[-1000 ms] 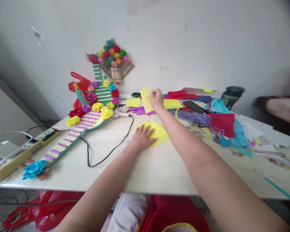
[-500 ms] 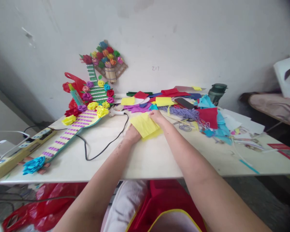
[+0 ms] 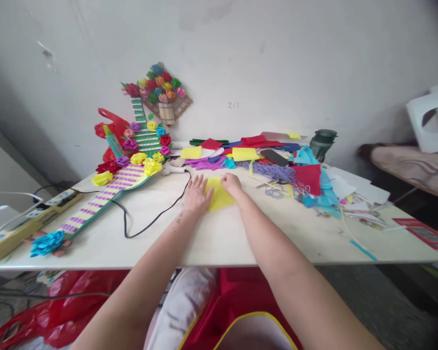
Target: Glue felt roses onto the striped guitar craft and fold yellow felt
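Note:
A sheet of yellow crepe paper lies flat on the white table between my two hands. My left hand is spread palm down at the paper's left edge, thumb resting on the sheet. At the upper right edge, my right hand is closed, fingers curled against the paper; the fingertips are hidden. A white glue gun with a black cord lies to the left, beyond my left hand.
A flower-decorated guitar shape takes up the left side, beside a power strip. Coloured paper, purple yarn, a phone and a dark bottle lie along the back and right. The table's front edge is close to me.
The yellow paper has gone from raised and held in both hands to flat on the table. My left hand came out from under it and flattened; my right hand stays curled at its edge.

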Tool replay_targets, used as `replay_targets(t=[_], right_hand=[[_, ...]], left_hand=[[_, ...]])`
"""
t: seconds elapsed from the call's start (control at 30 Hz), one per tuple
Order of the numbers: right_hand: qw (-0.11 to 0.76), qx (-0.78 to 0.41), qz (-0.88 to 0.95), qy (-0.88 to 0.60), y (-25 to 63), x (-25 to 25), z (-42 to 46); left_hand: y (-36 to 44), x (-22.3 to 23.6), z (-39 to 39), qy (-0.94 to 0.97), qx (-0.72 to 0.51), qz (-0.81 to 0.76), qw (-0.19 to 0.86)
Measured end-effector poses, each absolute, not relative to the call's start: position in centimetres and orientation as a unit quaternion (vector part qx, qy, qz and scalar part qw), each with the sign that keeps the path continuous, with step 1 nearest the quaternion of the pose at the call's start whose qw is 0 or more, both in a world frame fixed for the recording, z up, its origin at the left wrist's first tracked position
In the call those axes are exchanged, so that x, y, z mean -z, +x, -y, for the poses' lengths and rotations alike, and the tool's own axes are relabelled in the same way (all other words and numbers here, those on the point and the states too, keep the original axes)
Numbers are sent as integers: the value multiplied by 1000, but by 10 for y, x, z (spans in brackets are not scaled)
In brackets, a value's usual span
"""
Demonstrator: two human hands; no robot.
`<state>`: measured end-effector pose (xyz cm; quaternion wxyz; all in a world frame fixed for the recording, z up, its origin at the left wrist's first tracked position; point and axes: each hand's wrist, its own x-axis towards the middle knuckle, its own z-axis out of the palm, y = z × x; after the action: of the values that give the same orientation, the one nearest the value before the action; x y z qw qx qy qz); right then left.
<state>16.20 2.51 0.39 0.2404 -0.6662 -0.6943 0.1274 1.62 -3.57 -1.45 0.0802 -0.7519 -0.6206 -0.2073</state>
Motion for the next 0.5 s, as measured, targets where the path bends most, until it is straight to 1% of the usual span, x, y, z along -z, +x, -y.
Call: replay_targets(t=[0.1,0.17,0.23,0.37,0.5], right_hand=[[249,-105,692,-669,166,-5,-23],[269,-94,670,-686,174,-7,-22],[268,-92,638,-716,183,-10,-21],[188,-122,638,-736,194,-16,-20],[155,-143,656,-724,186,-21,-18]], left_hand=[[23,22,36,-797,95,595,23],[24,24,35,-799,73,598,6],[24,24,36,-797,72,600,3],[24,21,37,-797,75,600,-4],[25,22,37,-797,81,599,4]])
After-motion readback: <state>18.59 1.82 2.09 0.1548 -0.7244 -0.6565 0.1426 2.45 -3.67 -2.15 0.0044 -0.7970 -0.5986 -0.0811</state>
